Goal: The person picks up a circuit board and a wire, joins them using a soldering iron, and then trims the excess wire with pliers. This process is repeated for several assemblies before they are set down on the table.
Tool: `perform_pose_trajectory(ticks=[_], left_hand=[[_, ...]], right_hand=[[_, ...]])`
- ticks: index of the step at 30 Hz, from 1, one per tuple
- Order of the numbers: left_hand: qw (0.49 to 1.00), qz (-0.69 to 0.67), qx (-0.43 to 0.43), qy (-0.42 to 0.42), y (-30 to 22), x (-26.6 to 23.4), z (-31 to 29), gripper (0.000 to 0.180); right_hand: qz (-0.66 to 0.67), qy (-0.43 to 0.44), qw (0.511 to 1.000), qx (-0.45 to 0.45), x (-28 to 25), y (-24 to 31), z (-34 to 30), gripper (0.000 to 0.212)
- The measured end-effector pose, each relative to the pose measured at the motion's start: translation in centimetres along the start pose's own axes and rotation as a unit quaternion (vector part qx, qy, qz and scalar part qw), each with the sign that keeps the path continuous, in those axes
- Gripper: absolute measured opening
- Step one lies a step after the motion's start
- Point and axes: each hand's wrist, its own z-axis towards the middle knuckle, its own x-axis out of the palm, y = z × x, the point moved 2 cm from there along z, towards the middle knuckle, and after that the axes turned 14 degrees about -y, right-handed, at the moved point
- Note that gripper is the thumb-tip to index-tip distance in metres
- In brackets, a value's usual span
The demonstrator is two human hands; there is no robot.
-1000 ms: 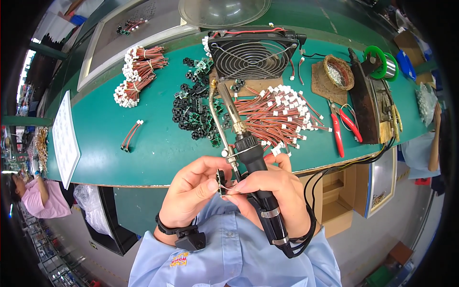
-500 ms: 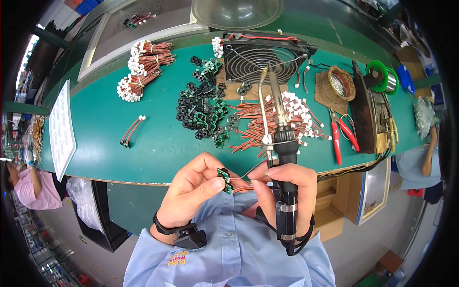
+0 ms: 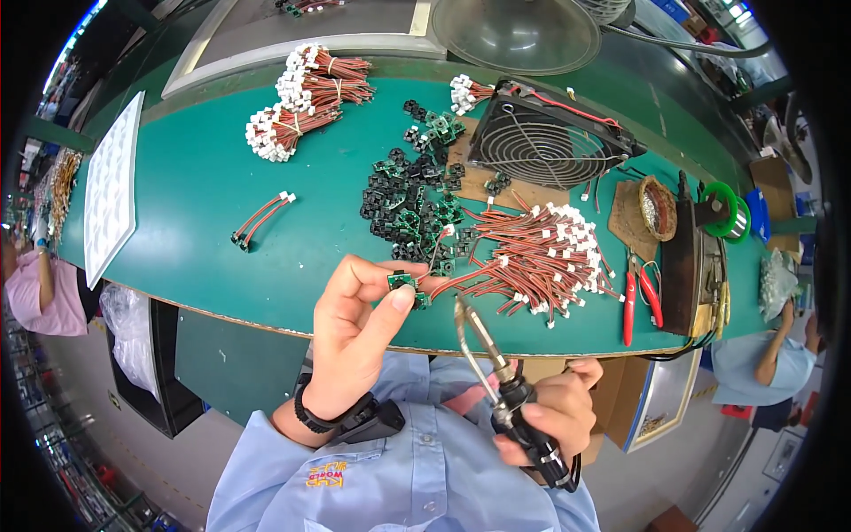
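So we've got a small green circuit board up at the fingertips of our left hand, just over the near edge of the green table. That hand comes up from below, wrist low and fingers upward, thumb laid across the face of the board. The board sits slightly tilted, and its red wires trail off to the right of the hand, away from us.

Left hand state: thumb and fingers pinched on the board, so basically closed down on it. Our right hand is lower and off to the right, fingers curled around the black handle of a soldering iron. The iron's long axis runs diagonally, tip pointing up and left toward the board, with a visible gap between tip and board.

Further out, just past the left hand, there's a pile of black and green parts, and right of that a heap of wires with white plugs. Beyond the heap we have a black fan. Up and right of the right hand lie red-handled pliers. Left of the left hand there's one wired piece lying by itself.
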Motion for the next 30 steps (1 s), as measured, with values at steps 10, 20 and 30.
perform_pose_trajectory(ticks=[10, 20, 30], left_hand=[[0.998, 0.037, 0.051, 0.008, 0.21, -0.44, -0.15, 0.01], [0.995, 0.067, 0.068, 0.028, 0.22, -0.61, -0.23, 0.011], [0.997, 0.024, 0.076, 0.011, 0.47, -0.32, -0.29, 0.011]], right_hand=[[0.001, 0.049, 0.998, 0.048, 0.74, 0.73, 0.44, 0.041], [0.006, 0.049, 0.997, 0.053, 0.74, 0.78, 0.39, 0.039], [0.014, 0.046, 0.998, 0.034, 0.62, 0.51, 0.32, 0.041]])
